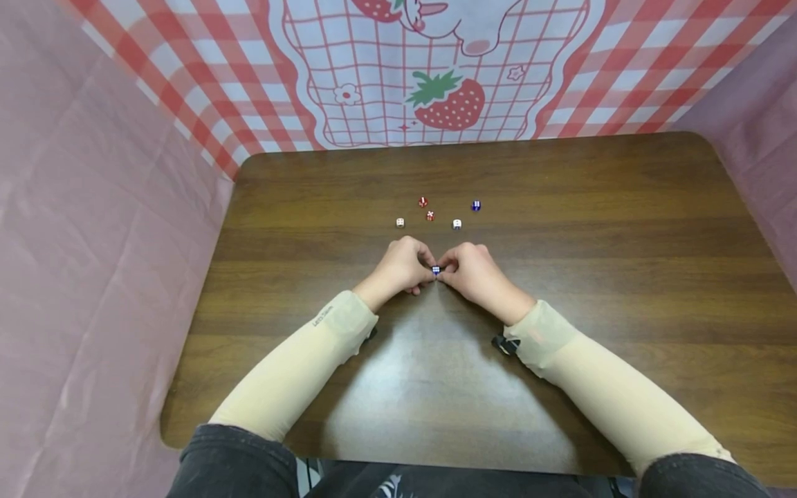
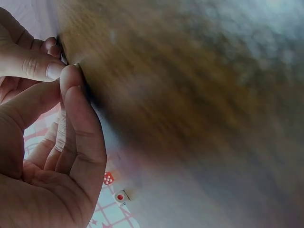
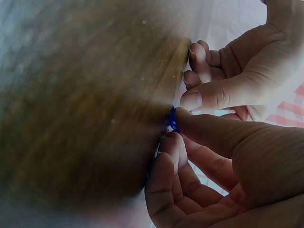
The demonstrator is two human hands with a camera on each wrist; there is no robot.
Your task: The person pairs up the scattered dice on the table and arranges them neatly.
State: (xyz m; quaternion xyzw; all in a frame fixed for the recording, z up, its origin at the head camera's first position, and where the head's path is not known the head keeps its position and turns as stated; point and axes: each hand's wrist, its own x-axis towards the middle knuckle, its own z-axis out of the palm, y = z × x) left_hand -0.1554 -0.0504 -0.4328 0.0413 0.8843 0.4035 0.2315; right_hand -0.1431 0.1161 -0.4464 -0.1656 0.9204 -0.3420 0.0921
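Observation:
A small blue die (image 1: 436,270) with white pips sits low at the table, between the fingertips of both hands. From the left, the left hand (image 1: 405,266) brings its thumb and forefinger in against the die. Opposite it, the right hand (image 1: 471,273) pinches the same die. The right wrist view shows the blue die (image 3: 174,119) between the right thumb and a bent finger, with the left thumb tip right beside it. In the left wrist view, the left fingers (image 2: 78,118) cover the die.
Beyond the hands on the brown wooden table (image 1: 299,228) lie two red dice (image 1: 430,216), a white die (image 1: 400,223) to their left, another white die (image 1: 457,224) to the right, and a blue die (image 1: 476,205). A strawberry-print cloth (image 1: 448,104) hangs behind the far edge.

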